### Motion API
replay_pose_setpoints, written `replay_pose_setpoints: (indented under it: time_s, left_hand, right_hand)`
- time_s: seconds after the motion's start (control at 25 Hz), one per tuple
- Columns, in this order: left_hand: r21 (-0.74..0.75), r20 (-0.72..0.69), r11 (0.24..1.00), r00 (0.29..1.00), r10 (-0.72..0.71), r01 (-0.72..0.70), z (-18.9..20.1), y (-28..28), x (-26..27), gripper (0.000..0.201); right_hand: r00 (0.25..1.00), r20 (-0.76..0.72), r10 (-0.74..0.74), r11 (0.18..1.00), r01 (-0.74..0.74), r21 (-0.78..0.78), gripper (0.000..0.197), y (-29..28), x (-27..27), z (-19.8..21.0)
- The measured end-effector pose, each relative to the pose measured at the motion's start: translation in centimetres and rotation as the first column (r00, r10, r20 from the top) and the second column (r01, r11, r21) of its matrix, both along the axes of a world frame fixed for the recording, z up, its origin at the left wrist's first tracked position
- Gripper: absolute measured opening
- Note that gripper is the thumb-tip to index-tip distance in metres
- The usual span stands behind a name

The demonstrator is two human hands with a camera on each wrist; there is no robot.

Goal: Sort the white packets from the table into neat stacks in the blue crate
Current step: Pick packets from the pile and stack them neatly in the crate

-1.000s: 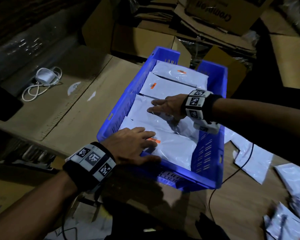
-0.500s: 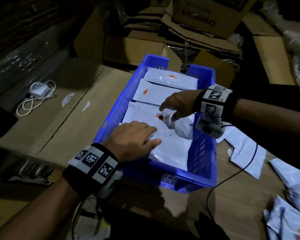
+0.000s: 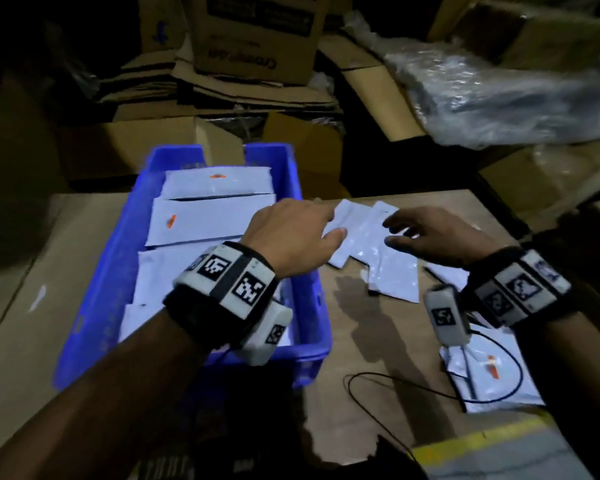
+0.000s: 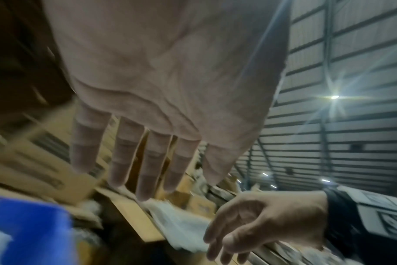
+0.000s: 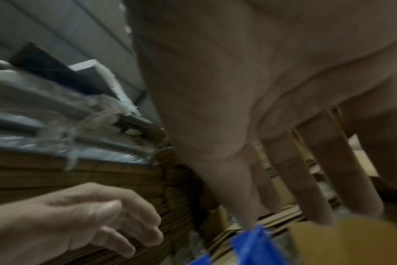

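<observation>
The blue crate (image 3: 125, 258) stands left of centre and holds several white packets (image 3: 208, 223) laid in overlapping rows. Loose white packets (image 3: 371, 251) lie on the brown table just right of the crate. My left hand (image 3: 305, 233) reaches over the crate's right wall toward them, fingers straight and holding nothing. My right hand (image 3: 426, 237) hovers over the same packets, fingers loosely spread and empty. In the left wrist view my left hand's fingers (image 4: 145, 166) hang straight above the packets (image 4: 181, 227), with my right hand (image 4: 256, 226) beside them. More packets (image 3: 499, 386) lie near my right wrist.
Cardboard boxes (image 3: 253, 46) and flattened cartons pile up behind the table. A plastic-wrapped bundle (image 3: 506, 98) sits at the back right. A black cable (image 3: 395, 386) loops over the table front. Yellow floor tape (image 3: 478, 438) shows at the lower right.
Both hands have left the packets inside the crate and moved right, to the loose packets on the table. The head view has swung right with them.
</observation>
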State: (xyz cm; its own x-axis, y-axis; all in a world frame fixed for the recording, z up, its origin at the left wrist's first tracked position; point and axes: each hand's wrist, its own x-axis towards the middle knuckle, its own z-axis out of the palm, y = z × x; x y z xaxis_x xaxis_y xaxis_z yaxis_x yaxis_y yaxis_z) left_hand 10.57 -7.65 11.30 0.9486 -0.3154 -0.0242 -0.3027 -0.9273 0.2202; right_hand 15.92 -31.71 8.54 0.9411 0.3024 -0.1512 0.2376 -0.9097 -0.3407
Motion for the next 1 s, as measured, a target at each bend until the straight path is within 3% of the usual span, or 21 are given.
replay_pose_setpoints:
  time_s: [0.2,0.28,0.4,0.48,0.6,0.68,0.8,0.88,1.0]
  left_hand:
    - [-0.014,-0.152,0.996,0.984,-0.092,0.091,-2.9,-9.6,5.9,0.042]
    - [-0.094,-0.275,0.995,0.959,-0.06,0.036,-5.4,-12.8,8.5,0.036]
    - [-0.176,-0.453,0.967,0.887,0.086,-0.184,-11.0,-16.6,12.4,0.03]
    - [-0.178,-0.562,0.921,0.804,0.194,-0.346,-14.1,-17.9,13.8,0.02]
    - [-0.097,-0.643,0.857,0.689,0.334,-0.506,-19.0,-18.9,14.6,0.039]
    - [-0.058,-0.618,0.845,0.684,0.388,-0.532,-21.3,-19.5,14.3,0.041]
    - [-0.126,-0.592,0.784,0.68,0.433,-0.608,-22.5,-20.4,13.9,0.035]
    - [-0.165,-0.605,0.721,0.646,0.465,-0.673,-23.1,-20.5,14.3,0.034]
    - [-0.28,-0.696,0.609,0.594,0.404,-0.742,-23.7,-20.2,14.4,0.045]
  right_hand:
    - [0.947,-0.04,-0.319,0.947,0.32,0.024,0.039,-7.5,0.5,-6.4]
    - [0.901,-0.092,-0.425,0.9,0.431,0.059,0.041,-9.5,1.9,-9.3]
    - [0.797,-0.26,-0.545,0.8,0.587,0.125,0.046,-11.6,4.4,-13.4]
    - [0.731,-0.374,-0.57,0.739,0.656,0.155,0.048,-12.4,5.9,-15.9]
    - [0.677,-0.473,-0.563,0.69,0.7,0.181,0.049,-12.8,7.6,-18.8]
    - [0.662,-0.5,-0.558,0.671,0.715,0.198,0.041,-12.7,8.2,-19.8]
    - [0.663,-0.552,-0.506,0.661,0.709,0.245,0.037,-12.1,9.1,-20.7]
    - [0.645,-0.593,-0.481,0.62,0.729,0.29,0.037,-12.0,9.7,-21.3]
    - [0.611,-0.636,-0.472,0.557,0.766,0.322,0.018,-12.1,10.2,-21.7]
